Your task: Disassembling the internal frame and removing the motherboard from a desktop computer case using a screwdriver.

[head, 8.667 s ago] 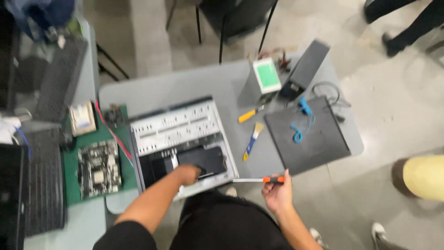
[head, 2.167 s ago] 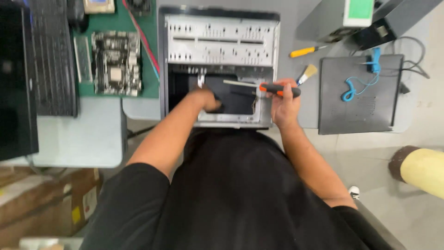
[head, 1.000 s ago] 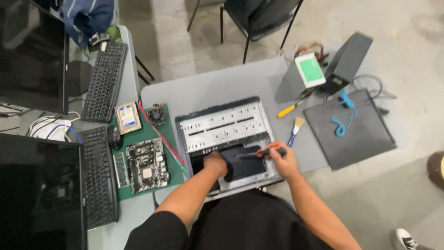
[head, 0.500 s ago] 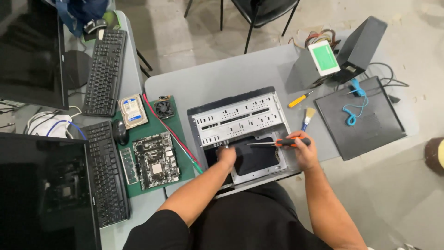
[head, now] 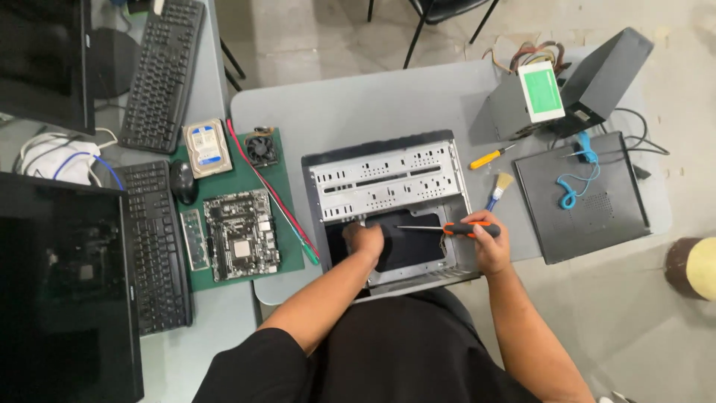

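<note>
An open grey computer case (head: 388,179) lies flat on the grey table (head: 358,104) in front of me. My left hand (head: 364,240) reaches inside it, fingers curled on the black part (head: 410,246) in the lower bay. My right hand (head: 485,242) rests at the case's right edge and grips an orange-and-black screwdriver (head: 447,228). Its thin shaft points left, towards my left hand.
Left of the case, a green mat (head: 280,194) holds a motherboard (head: 240,234), a hard drive (head: 205,146), a small fan (head: 261,148) and a red cable (head: 272,194). A yellow screwdriver (head: 491,157), a brush (head: 498,188), a black side panel (head: 589,198), a power supply (head: 533,97), keyboards and monitors surround.
The view has swung and shifted, so the case now sits more central. My left hand stays inside the case and my right hand keeps the screwdriver at the case's right side.
</note>
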